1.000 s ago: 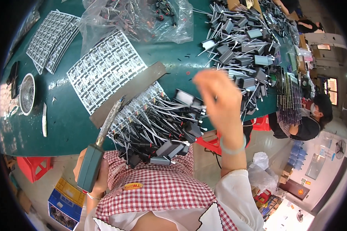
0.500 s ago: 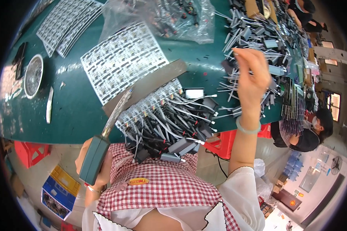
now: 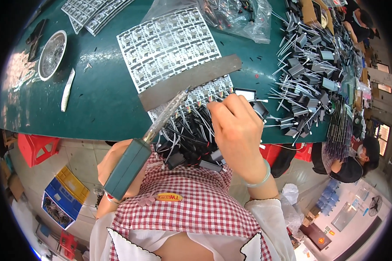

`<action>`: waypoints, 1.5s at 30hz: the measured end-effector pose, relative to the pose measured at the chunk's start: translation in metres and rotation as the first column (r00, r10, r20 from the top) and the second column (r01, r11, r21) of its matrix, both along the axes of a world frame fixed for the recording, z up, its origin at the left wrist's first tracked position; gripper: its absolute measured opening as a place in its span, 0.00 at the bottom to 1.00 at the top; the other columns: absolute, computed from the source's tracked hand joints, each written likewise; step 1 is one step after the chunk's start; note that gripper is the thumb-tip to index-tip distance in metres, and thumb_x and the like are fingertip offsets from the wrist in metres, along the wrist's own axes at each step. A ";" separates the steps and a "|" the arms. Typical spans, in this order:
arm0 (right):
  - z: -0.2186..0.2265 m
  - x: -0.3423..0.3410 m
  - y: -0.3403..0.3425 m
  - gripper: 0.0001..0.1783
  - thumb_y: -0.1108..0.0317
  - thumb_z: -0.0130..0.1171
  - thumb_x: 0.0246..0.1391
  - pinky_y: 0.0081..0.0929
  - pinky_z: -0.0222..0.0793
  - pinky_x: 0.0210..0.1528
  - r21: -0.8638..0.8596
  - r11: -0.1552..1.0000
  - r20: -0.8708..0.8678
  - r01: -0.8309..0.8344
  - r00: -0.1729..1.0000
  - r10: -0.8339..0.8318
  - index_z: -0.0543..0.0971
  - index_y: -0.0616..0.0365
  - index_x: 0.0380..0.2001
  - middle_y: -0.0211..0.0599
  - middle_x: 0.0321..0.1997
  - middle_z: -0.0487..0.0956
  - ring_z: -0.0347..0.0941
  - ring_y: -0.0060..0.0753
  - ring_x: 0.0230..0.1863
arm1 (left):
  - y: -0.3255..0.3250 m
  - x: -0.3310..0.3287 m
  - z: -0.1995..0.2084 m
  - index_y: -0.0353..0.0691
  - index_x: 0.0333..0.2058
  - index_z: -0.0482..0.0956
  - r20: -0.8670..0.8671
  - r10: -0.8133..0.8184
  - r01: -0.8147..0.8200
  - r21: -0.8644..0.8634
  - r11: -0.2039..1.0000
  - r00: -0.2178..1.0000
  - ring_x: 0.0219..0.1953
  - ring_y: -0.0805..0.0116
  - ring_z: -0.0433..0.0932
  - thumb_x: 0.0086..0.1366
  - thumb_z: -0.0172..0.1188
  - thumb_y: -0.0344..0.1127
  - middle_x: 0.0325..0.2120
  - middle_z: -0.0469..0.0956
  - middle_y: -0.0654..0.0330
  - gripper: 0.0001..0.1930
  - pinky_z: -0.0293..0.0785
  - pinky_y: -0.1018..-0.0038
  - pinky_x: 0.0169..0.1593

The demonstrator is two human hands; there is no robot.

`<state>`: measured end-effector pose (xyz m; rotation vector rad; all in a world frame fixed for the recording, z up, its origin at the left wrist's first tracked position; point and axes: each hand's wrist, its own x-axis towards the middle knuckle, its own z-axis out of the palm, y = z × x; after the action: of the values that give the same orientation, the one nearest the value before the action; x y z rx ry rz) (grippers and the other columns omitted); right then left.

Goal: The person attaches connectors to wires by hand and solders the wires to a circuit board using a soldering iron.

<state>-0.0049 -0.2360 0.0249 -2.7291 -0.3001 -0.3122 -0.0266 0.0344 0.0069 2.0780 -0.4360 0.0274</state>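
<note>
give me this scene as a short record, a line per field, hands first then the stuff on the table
left grip: wrapped around the green handle of a soldering-iron-like tool
right grip: fingertips at the wires; whether they pinch one is unclear
bar: grey, slanting, printed boards showing on both sides
tool tip: appears at the bar's lower edge; contact unclear
table: green
far right: pile of grey boxes with white leads

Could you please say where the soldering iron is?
In the head view, the iron is left of centre in the left hand, tip near the grey bar.
</note>
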 end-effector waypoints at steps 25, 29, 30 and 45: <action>-0.013 -0.003 0.007 0.09 0.76 0.62 0.39 0.27 0.65 0.21 -0.085 0.994 0.068 0.062 0.996 -0.057 0.80 0.59 0.29 0.31 0.26 0.66 0.70 0.31 0.28 | -0.009 0.009 -0.008 0.27 0.32 0.80 -0.043 -0.123 0.119 -0.082 0.990 0.991 0.30 0.55 0.83 0.50 0.68 0.20 0.30 0.80 0.48 0.10 0.77 0.70 0.32; -0.011 -0.002 0.007 0.08 0.75 0.62 0.39 0.27 0.66 0.21 -0.089 0.994 0.064 0.059 0.996 -0.054 0.79 0.59 0.28 0.31 0.26 0.66 0.70 0.31 0.29 | -0.010 0.011 -0.009 0.27 0.32 0.80 -0.050 -0.131 0.125 -0.098 0.987 0.990 0.29 0.55 0.83 0.50 0.68 0.20 0.30 0.80 0.48 0.10 0.77 0.70 0.31; -0.011 -0.003 0.007 0.08 0.75 0.62 0.39 0.27 0.66 0.21 -0.088 0.994 0.064 0.060 0.996 -0.054 0.79 0.59 0.28 0.31 0.26 0.66 0.70 0.31 0.29 | -0.010 0.011 -0.010 0.27 0.32 0.80 -0.031 -0.135 0.132 -0.088 0.987 0.990 0.29 0.55 0.82 0.49 0.68 0.20 0.29 0.80 0.48 0.10 0.76 0.70 0.30; -0.014 -0.002 0.007 0.07 0.75 0.62 0.39 0.28 0.66 0.22 -0.096 0.993 0.067 0.062 0.996 -0.055 0.78 0.59 0.27 0.32 0.26 0.66 0.70 0.32 0.29 | -0.006 0.010 -0.006 0.27 0.30 0.80 0.010 -0.140 0.140 -0.051 0.989 0.990 0.27 0.56 0.81 0.48 0.69 0.19 0.28 0.79 0.49 0.09 0.75 0.70 0.28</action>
<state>-0.0069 -0.2293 0.0111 -2.8326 -0.2596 -0.4122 -0.0169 0.0281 0.0005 1.9927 -0.5787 -0.0374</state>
